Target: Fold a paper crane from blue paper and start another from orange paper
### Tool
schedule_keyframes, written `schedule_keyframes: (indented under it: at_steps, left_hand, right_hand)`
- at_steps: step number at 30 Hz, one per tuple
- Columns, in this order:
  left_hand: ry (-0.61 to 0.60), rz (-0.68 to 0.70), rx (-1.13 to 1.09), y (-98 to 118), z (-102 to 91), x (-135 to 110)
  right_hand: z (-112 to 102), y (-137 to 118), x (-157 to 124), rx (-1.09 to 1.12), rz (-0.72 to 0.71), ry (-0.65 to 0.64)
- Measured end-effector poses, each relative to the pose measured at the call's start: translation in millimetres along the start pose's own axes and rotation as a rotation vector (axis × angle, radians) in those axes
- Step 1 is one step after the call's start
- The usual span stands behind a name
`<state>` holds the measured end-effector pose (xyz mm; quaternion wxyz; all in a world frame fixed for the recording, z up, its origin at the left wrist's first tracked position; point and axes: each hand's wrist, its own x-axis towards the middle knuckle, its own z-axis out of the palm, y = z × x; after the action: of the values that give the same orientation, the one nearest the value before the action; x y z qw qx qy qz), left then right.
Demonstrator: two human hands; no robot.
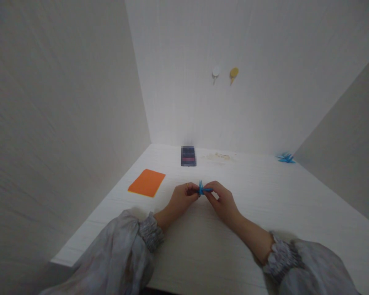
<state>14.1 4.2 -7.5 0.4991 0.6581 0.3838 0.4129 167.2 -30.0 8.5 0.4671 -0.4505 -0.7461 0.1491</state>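
A small blue folded-paper crane [201, 189] is held between my two hands over the middle of the white table, two thin points of it sticking up. The fingers of my left hand [184, 195] pinch its left side. On the other side, my right hand [222, 198] grips a blue part between thumb and fingers. My fingertips cover some of the paper. To the left of my hands lies a stack of orange square paper [146, 182] with a yellow edge.
Several blue folded-paper pieces [285, 158] sit in the far right corner. A dark, blurred-out rectangular object [188, 156] stands near the back wall, left of a stained patch [221, 156]. A white hook [215, 73] and a yellow hook [234, 73] are on the back wall. Panels enclose both sides.
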Motion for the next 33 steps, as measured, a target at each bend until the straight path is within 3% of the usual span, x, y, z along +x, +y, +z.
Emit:
schedule_keyframes:
  at_steps: [5,15,21,26,33]
  left_hand:
    - [0.027,0.070,0.167,-0.5,-2.1,-1.2]
    - [-0.002,0.074,0.091,-10.1,-4.4,1.3]
    - [-0.021,0.077,0.109,-5.9,-3.2,0.2]
    - [0.040,0.154,0.250,2.1,-3.3,-1.9]
    - [-0.035,0.007,0.088,-0.6,-2.0,-1.4]
  right_hand:
    - [0.9,3.1,-1.1,-0.036,-0.012,0.004]
    - [-1.3,6.6,-2.7,0.028,0.072,0.018]
    - [-1.3,4.8,-1.7,-0.002,-0.034,0.011]
    - [-0.2,4.9,-2.1,-0.044,-0.095,0.025]
    - [0.5,4.9,-2.2,-0.094,-0.136,0.017]
